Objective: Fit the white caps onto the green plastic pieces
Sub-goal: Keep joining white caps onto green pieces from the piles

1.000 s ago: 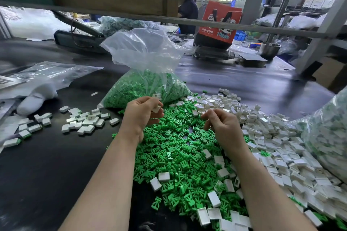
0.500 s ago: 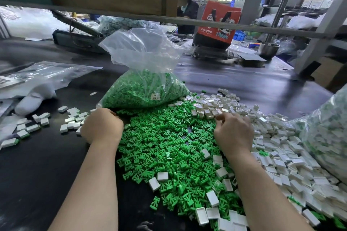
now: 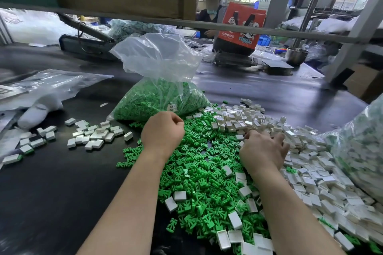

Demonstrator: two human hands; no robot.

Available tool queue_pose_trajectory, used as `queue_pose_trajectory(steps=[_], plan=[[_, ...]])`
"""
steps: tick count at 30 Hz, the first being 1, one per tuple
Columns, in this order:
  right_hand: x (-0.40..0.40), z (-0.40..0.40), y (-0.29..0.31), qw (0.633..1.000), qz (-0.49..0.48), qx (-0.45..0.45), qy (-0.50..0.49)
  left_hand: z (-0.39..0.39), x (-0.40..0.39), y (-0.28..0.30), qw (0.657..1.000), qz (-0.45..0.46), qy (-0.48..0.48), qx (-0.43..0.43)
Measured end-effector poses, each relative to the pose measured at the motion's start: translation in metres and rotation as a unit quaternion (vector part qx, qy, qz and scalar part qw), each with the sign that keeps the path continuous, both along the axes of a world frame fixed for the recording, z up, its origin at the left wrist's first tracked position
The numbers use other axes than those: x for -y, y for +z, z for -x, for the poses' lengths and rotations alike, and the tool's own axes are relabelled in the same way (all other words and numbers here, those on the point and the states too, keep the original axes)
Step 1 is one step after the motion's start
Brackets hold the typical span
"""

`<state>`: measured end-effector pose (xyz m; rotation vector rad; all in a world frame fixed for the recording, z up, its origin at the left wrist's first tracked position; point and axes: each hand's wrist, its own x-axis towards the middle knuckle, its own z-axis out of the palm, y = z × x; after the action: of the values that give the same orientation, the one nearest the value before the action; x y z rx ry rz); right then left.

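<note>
Landmark: the clear bag of green pieces [image 3: 159, 99] stood at the middle of the black table [image 3: 51, 192]; everything below is placed from it.
Finished pile: left of the bag, well apart from it, lay the capped pieces [image 3: 94, 135] in a loose scatter.
My left hand [image 3: 162, 133]: just in front of the bag, over the near edge of the loose green pieces [image 3: 199, 172], my fingers curled under — whether they pinched a piece I could not tell.
My right hand [image 3: 262, 151]: right of the bag and nearer me, fingers bent down into the seam where green met the white caps [image 3: 310, 163]; whether a cap was already held, I could not tell.
Step, as I judged it: fetching one piece and one cap for the next fit.
Doing it well: take a single cap, open side turned toward the green piece, line the two up square, then press straight until it seats — no forcing at a tilt.
Surface: dark, smooth, slightly glossy.
Room: beyond the bag, a person sat by a red carton [image 3: 241, 25], with a steel bowl [image 3: 296, 56] further right.
</note>
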<state>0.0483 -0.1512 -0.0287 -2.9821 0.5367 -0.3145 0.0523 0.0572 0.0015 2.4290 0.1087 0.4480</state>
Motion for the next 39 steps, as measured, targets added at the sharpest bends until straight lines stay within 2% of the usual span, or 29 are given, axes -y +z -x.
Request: queue_pose_trajectory(steps=[5, 7, 8, 10, 11, 13, 17, 20, 22, 24, 27, 29, 31, 35, 39], plan=[[0.001, -0.002, -0.002, 0.993, -0.043, 0.113, 0.015, -0.002, 0.022, -0.006, 0.989, 0.100, -0.102, -0.038], [0.001, -0.004, 0.000, 0.972, -0.145, 0.171, 0.065, -0.003, 0.028, -0.007, 0.982, 0.127, -0.134, -0.044], [0.000, -0.005, 0.002, 0.948, -0.241, 0.180, 0.104, -0.003, 0.031, -0.008, 0.978, 0.137, -0.148, -0.046], [-0.002, -0.003, 0.010, 0.857, -0.460, 0.164, 0.165, -0.002, 0.036, -0.010, 0.969, 0.161, -0.179, -0.051], [-0.003, -0.001, 0.013, 0.813, -0.535, 0.150, 0.173, -0.002, 0.038, -0.010, 0.964, 0.175, -0.195, -0.054], [-0.005, 0.001, 0.016, 0.769, -0.605, 0.122, 0.169, -0.001, 0.043, -0.013, 0.953, 0.203, -0.219, -0.053], [-0.008, 0.001, 0.017, 0.742, -0.638, 0.088, 0.187, 0.000, 0.049, -0.017, 0.936, 0.272, -0.222, -0.024], [-0.007, 0.000, 0.016, 0.741, -0.632, 0.091, 0.205, 0.000, 0.047, -0.018, 0.923, 0.319, -0.216, -0.016], [-0.006, -0.001, 0.016, 0.756, -0.609, 0.102, 0.217, 0.000, 0.045, -0.019, 0.912, 0.345, -0.218, -0.020], [-0.005, -0.001, 0.014, 0.809, -0.530, 0.089, 0.236, -0.001, 0.043, -0.019, 0.910, 0.355, -0.212, -0.020], [-0.007, -0.004, 0.008, 0.917, -0.287, -0.018, 0.275, -0.001, 0.042, -0.020, 0.915, 0.346, -0.206, -0.019], [-0.012, -0.005, 0.005, 0.947, -0.150, -0.062, 0.277, -0.002, 0.041, -0.021, 0.918, 0.343, -0.200, -0.013], [-0.015, -0.005, 0.007, 0.948, -0.140, -0.050, 0.281, -0.002, 0.041, -0.020, 0.920, 0.343, -0.189, -0.007], [-0.015, -0.004, 0.007, 0.933, -0.194, -0.019, 0.303, -0.001, 0.040, -0.018, 0.928, 0.323, -0.185, -0.008], [-0.014, -0.003, 0.005, 0.926, -0.222, -0.010, 0.306, 0.001, 0.038, -0.016, 0.904, 0.365, -0.221, -0.029]])
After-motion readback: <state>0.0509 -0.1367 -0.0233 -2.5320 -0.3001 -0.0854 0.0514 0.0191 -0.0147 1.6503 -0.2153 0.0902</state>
